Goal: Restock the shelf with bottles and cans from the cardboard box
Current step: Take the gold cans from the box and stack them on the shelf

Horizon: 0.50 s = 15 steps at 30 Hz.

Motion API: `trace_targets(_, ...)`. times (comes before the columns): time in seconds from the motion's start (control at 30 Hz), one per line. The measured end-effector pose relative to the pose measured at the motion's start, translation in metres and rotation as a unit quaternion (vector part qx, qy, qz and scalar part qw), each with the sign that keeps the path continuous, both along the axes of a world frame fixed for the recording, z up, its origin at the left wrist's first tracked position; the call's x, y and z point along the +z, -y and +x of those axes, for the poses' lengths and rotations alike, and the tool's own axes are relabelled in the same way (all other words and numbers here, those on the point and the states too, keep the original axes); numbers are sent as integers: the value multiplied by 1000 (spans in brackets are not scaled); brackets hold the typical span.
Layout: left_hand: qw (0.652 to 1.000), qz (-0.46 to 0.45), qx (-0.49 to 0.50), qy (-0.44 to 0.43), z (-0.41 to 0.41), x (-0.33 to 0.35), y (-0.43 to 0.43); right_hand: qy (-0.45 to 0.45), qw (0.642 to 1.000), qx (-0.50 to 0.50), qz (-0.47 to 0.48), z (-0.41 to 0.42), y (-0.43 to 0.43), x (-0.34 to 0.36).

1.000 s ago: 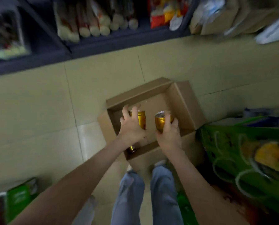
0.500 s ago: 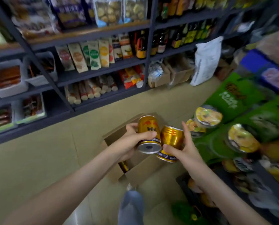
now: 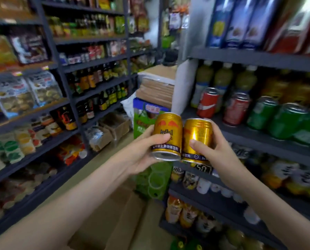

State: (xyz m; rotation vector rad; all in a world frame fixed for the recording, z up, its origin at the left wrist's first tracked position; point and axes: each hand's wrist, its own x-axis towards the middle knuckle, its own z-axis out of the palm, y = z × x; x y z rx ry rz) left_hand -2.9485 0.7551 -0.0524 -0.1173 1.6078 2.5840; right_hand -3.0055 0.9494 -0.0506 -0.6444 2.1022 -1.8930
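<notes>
Gold can point(image 3: 167, 136) in the left hand point(image 3: 141, 156) and a second gold can point(image 3: 197, 139) in the right hand point(image 3: 217, 152) are held up in the air, upright with a slight tilt, their sides touching. Each hand is wrapped around its own can: the thumb lies across the front of the label and the fingers curl around the back. Both cans hang just in front of the left front corner of the drinks shelf point(image 3: 258, 139) on the right, not resting on it.

On that shelf board two red cans point(image 3: 207, 103) stand near the left end, close to the front edge. A row of green cans point(image 3: 262, 114) stands to their right along the same edge. Bottles of pale green drink point(image 3: 204, 78) stand behind the red cans, towards the back of the board.

Low between the forearms lies a brown shape that is probably the cardboard box point(image 3: 118, 222); it is too blurred there to be sure. Across the aisle, the left rack point(image 3: 67, 98) carries dark bottles and snack packets.
</notes>
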Motion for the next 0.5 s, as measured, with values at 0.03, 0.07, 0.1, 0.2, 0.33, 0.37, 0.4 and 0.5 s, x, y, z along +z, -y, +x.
trace_targets(0.03,1000,-10,-8,-5,-8,7,-9,-4,1000,-18,-12,0,-10,6)
trace_targets(0.07,1000,-11,-20,-12,-15,14,-18,-2,999,-34,-26,0,-19,11)
trace_targets(0.1,999,-9,-34,-15,-21,20,-28,2,998,-49,-41,1,-30,17)
trace_targets(0.2,996,-29,-82,-30,-38,37,-61,-8,993,-94,-70,5,-66,36)
trace_targets(0.33,982,-96,-141,-85,-52,61,-124,-43,983,-166,-58,13,-131,64)
trace_targets(0.37,978,-101,-153,-97,-53,68,-143,-54,981,-179,-51,16,-149,71)
trace_targets(0.4,975,-103,-165,-111,-55,75,-162,-65,978,-191,-49,20,-169,78)
trace_targets(0.5,963,-113,-199,-143,-53,95,-226,-86,970,-224,-40,32,-232,99)
